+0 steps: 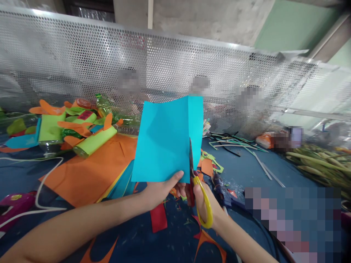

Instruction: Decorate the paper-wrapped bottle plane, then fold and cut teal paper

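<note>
A blue sheet of paper point(164, 142) is held upright in front of me, slit from its lower edge along the right side. My left hand point(171, 184) grips the bottom edge, thumb on the near face and fingers behind. My right hand point(205, 204) is closed around scissors with a yellow handle point(207, 208). Their blade lies along the slit between the wide part and the narrow strip point(196, 128) at the right. Below the hands, a red paper piece point(159, 218) lies on the blue table. Part of my left fingers is hidden by the sheet.
Orange sheets point(101, 168) and paper-wrapped bottles point(95, 140) lie at the left, near a purple glue gun point(18, 204) with a white cord. A dark blue glue gun point(223, 190) is right of my hand. Thin strips point(246, 146) and dried leaves point(318, 164) lie farther right. A perforated metal panel point(164, 65) stands behind.
</note>
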`<control>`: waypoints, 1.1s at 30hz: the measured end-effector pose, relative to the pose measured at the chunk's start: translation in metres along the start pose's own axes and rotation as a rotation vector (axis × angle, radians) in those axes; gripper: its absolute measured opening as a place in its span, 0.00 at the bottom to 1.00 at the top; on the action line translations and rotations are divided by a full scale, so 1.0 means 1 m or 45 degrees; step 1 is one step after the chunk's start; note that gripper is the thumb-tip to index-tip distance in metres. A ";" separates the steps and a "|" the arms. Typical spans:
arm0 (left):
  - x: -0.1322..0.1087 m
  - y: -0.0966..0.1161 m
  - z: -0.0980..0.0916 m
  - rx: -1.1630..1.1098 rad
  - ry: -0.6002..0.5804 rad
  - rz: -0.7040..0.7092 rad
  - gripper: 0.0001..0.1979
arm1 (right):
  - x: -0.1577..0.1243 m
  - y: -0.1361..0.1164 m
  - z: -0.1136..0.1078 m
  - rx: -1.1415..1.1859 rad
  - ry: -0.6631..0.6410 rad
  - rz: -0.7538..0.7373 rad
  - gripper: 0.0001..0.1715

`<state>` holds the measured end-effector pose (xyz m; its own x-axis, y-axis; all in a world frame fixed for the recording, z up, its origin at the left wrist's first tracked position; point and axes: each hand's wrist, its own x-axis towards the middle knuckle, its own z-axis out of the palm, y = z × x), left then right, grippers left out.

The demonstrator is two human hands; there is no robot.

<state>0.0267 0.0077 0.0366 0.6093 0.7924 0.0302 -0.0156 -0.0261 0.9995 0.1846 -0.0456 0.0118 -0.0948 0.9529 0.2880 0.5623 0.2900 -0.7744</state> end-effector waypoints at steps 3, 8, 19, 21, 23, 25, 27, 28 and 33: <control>-0.001 0.001 0.000 0.008 0.006 -0.012 0.28 | 0.001 0.001 0.000 0.001 0.004 0.010 0.31; -0.001 -0.001 -0.001 -0.004 -0.003 -0.013 0.26 | 0.002 -0.001 0.000 -0.008 0.030 0.009 0.33; 0.000 -0.004 -0.001 -0.022 -0.009 -0.020 0.27 | 0.000 -0.009 0.000 -0.003 0.026 0.001 0.34; 0.001 -0.005 -0.001 -0.024 -0.010 -0.061 0.28 | 0.000 -0.013 0.000 -0.001 0.039 -0.013 0.35; 0.001 -0.007 -0.001 -0.044 -0.005 -0.095 0.28 | 0.002 -0.018 -0.001 -0.012 0.061 -0.060 0.35; 0.002 -0.008 0.000 -0.092 0.002 -0.102 0.27 | 0.003 -0.022 0.000 -0.033 0.079 -0.121 0.34; 0.002 -0.009 0.001 -0.143 0.004 -0.092 0.27 | 0.004 -0.023 0.000 -0.043 0.091 -0.170 0.32; 0.002 -0.010 0.001 -0.161 0.008 -0.084 0.26 | 0.004 -0.022 0.001 -0.041 0.094 -0.186 0.31; 0.002 -0.011 0.002 -0.153 0.010 -0.097 0.27 | 0.002 -0.012 0.002 -0.040 0.093 -0.221 0.27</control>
<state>0.0295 0.0086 0.0262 0.6062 0.7940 -0.0466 -0.0644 0.1074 0.9921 0.1762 -0.0466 0.0204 -0.1331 0.8796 0.4568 0.5685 0.4453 -0.6917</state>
